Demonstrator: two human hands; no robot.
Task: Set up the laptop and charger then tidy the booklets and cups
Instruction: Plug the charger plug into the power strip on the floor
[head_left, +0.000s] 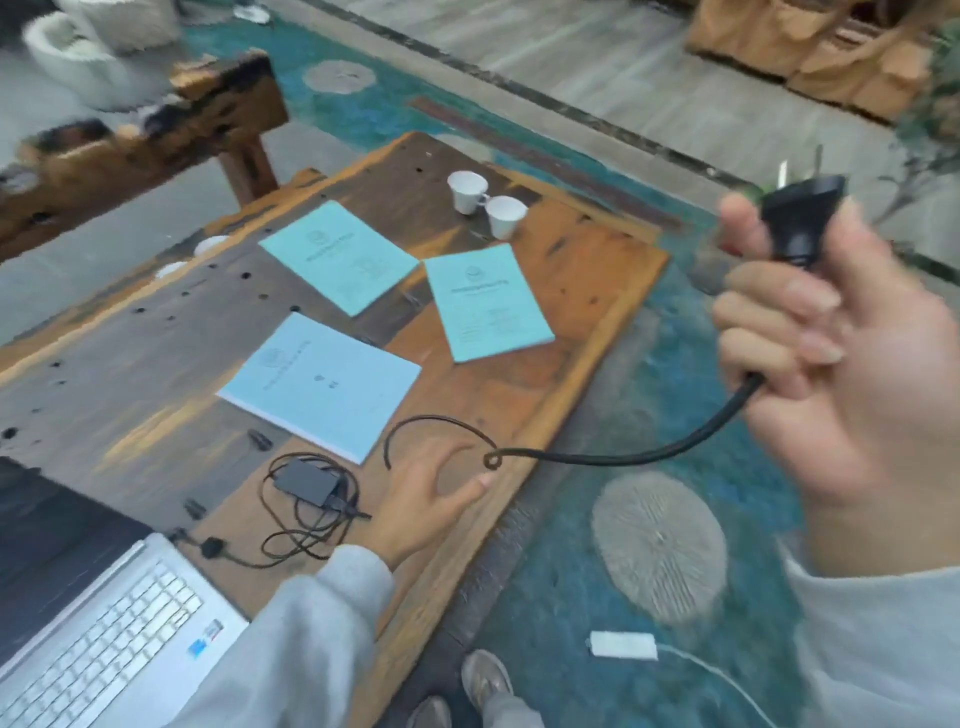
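Off the table edge, right hand grip closed on plug — prongs blurred, left hand spread flat, laptop cut off.

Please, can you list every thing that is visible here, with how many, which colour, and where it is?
booklets: 3, light blue, flat on table middle
cups: 2, white, far table end, side by side
laptop: 1, silver, open, near left corner
charger brick: 1, black, on table amid coiled cable
plug: 1, black, in right hand
table: 1, brown wood
power strip: 1, white, on floor
right hand: gripping plug
left hand: open, resting on table edge
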